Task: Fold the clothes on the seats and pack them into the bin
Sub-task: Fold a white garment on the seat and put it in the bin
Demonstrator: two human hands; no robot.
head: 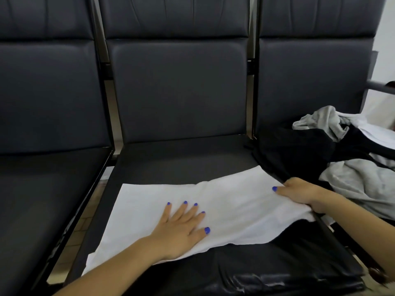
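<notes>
White garment (213, 210) flat on middle seat (181, 159). My left hand (181, 227) presses it, fingers straight and spread; my right hand (303, 193) pinches its right edge. I'd keep left as anchor, carry edge across square. Unfolded pile (342, 157) right of middle seat. Bin not visible.

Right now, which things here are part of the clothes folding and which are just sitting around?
Part of the job:
flat white cloth on the middle seat, left hand pressing it, right hand gripping its edge
heap of black, grey and white clothes on the right seat

Just around:
dark padded left seat
metal armrest
</notes>
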